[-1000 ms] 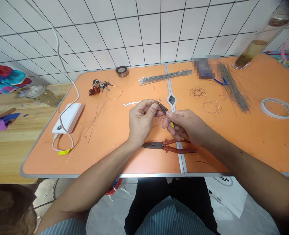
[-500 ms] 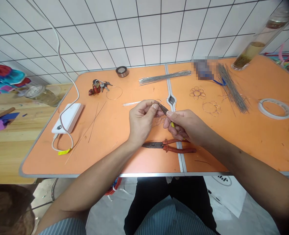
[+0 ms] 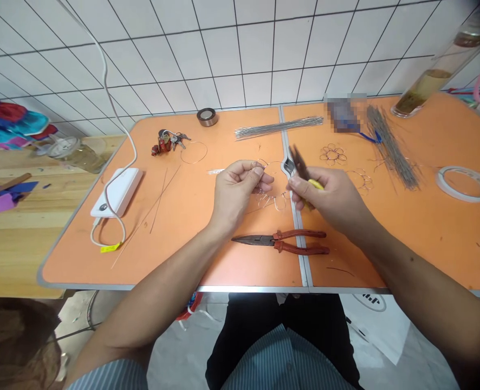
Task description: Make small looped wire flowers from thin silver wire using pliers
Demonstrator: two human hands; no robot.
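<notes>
My left hand [image 3: 238, 192] is closed in a pinch on a thin wire piece bent into loops [image 3: 279, 201], which hangs below and to the right of the fingertips. My right hand [image 3: 327, 192] grips small yellow-handled pliers [image 3: 299, 160], their dark jaws pointing up and to the left, apart from the wire. Red-handled long-nose pliers [image 3: 280, 241] lie on the orange table [image 3: 232, 271] below both hands. A flower-shaped wire piece [image 3: 333, 154] rests beyond my right hand. Another looped wire piece [image 3: 364, 180] is partly hidden by that hand.
Two bundles of straight wire [image 3: 278, 128] [image 3: 394, 149] lie toward the back. At the left are keys [image 3: 170, 141], a tape roll [image 3: 207, 117] and a white box [image 3: 118, 192] with a cable. A white ring [image 3: 465, 183] and a glass bottle [image 3: 421, 86] stand right.
My right hand has moved right with the small pliers, whose jaws have come away from my left fingertips and now point more upward. The looped wire piece shows more.
</notes>
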